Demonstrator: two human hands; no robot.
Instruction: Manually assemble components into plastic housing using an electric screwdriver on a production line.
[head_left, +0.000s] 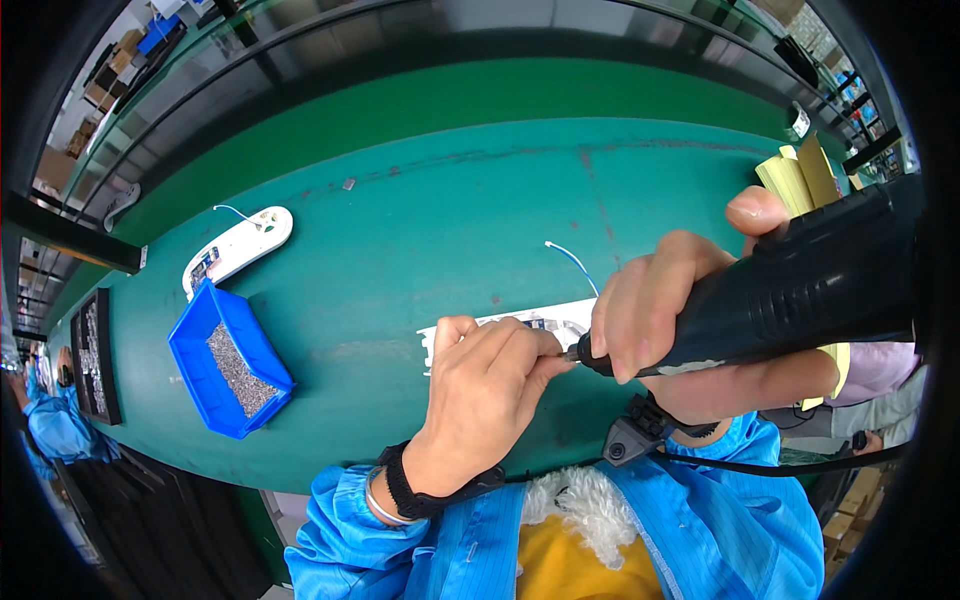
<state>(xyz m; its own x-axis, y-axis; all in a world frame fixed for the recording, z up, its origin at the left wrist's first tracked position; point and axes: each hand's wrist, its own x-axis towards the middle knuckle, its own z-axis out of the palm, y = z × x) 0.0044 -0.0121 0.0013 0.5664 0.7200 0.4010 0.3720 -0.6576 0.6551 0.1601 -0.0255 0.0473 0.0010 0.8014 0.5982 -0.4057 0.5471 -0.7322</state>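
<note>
My right hand (660, 310) is wrapped round a black electric screwdriver (800, 280), which lies nearly level and points left. My left hand (490, 390) is closed, with thumb and forefinger pinched at the screwdriver's tip. Whatever sits in that pinch is too small to make out. Beneath both hands lies a white plastic housing (570, 313), partly hidden, with a blue-and-white wire (572, 258) rising from it. On the left, a blue bin (247, 335) holds a heap of small metal pieces, probably screws.
Behind the bin rests another white housing (245, 245) with a circuit board and a wire. A black tray (93, 355) lies at the left edge of the green table (420, 220). Yellow paper or card (790, 180) stands at the far right. People in blue sit beyond the left end.
</note>
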